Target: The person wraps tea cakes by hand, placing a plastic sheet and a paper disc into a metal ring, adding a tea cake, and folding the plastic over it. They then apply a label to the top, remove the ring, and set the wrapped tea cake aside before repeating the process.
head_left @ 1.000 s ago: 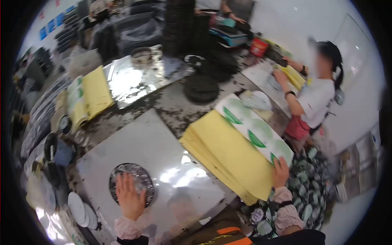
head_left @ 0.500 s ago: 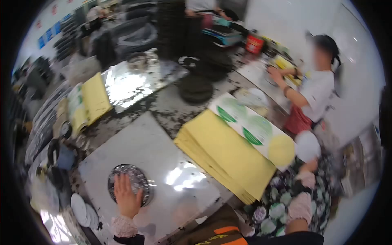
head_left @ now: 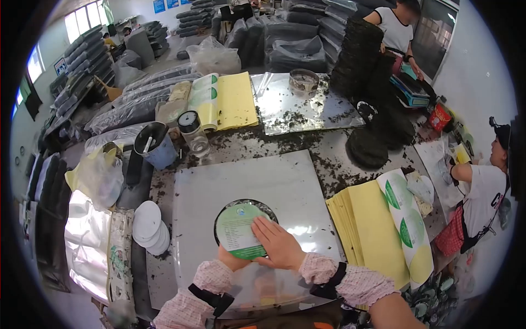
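Observation:
A round green and white printed label point(head_left: 236, 233) lies over a dark disc in shiny clear wrap point(head_left: 268, 210), on a smooth pale metal sheet point(head_left: 213, 183). My right hand point(head_left: 280, 245) rests on the label, its fingers laid flat over the right side and the thumb near the lower edge. Against the disc's lower left edge is my left hand point(head_left: 233, 260), whose fingers are hidden by the label and disc. A small pile of white round discs point(head_left: 148, 225) sits left of the sheet.
Yellow paper sheets point(head_left: 378, 230) and a printed label strip point(head_left: 402, 214) lie on the right. Dark flakes litter the table behind, near a jar point(head_left: 193, 134), a blue bucket point(head_left: 157, 145) and stacked dark discs point(head_left: 368, 148). Two people stand at right; another shows at the back.
My right hand has come from the heap at the right to the disc, and a green label now covers it. My left hand has slid from the disc's top to its lower edge. The view has turned.

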The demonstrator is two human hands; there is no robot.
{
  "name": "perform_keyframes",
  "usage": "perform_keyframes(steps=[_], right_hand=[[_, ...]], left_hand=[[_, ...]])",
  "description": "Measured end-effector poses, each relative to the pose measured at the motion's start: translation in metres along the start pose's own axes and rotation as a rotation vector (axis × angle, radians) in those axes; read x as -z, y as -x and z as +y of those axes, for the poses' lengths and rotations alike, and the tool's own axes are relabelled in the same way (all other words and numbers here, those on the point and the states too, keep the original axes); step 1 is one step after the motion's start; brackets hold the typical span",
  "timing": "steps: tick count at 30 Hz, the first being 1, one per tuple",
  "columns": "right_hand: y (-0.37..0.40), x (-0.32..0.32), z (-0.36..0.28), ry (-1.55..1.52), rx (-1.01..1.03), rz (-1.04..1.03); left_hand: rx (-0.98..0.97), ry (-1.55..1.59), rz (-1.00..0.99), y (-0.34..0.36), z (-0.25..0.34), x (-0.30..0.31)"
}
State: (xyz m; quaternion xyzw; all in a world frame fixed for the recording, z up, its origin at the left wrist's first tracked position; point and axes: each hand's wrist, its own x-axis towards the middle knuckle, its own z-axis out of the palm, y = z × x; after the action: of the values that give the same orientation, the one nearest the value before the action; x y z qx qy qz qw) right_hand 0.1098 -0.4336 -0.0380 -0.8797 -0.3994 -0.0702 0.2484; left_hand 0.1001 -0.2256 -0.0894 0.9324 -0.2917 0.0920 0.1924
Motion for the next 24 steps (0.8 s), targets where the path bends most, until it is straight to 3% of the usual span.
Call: perform_keyframes(steps=[3,4,7,10,14,18,20,21,22,24], right_hand=[[-0.016,0.018,-0.015,0.083,-0.108,-0.157],[-0.02,0.02,-0.019,0.085,-0.17,-0.208],[-0.047,-0.015,0.015,-0.694,-0.342,0.02],[-0.042,-0.042,0.023,-0.51,-0.192,0.101],[-0.056,-0.029,-0.006,0.073,-0.086,-0.158],[-0.057,-0.032,0.002,0.066,-0.103,-0.307],[-0.064,-0.02,0.014,-0.129,-0.145,0.034],[-0.065,-0.021,0.029,-0.253,-0.222,0.198],[-0.065,-0.022,0.036,-0.384,-0.311,0.354],[-0.094,-0.016,0.039,-0.314,-0.547,0.108]], left_hand=[[0.038,-0.05,-0.002,-0.006,0.002,0.001],[0.096,0.106,-0.023,-0.005,0.005,0.006],[0.192,0.49,-0.037,-0.004,0.005,0.014],[0.189,0.617,0.107,-0.012,-0.007,0.021],[0.273,0.635,0.194,-0.03,-0.003,0.053],[0.356,0.774,0.247,-0.033,-0.008,0.043],[0.462,1.004,0.298,-0.033,-0.016,0.037],[0.423,0.948,0.247,-0.03,-0.02,0.035],[0.309,0.621,0.133,-0.03,-0.013,0.036],[0.059,-0.011,-0.126,-0.042,0.011,0.039]])
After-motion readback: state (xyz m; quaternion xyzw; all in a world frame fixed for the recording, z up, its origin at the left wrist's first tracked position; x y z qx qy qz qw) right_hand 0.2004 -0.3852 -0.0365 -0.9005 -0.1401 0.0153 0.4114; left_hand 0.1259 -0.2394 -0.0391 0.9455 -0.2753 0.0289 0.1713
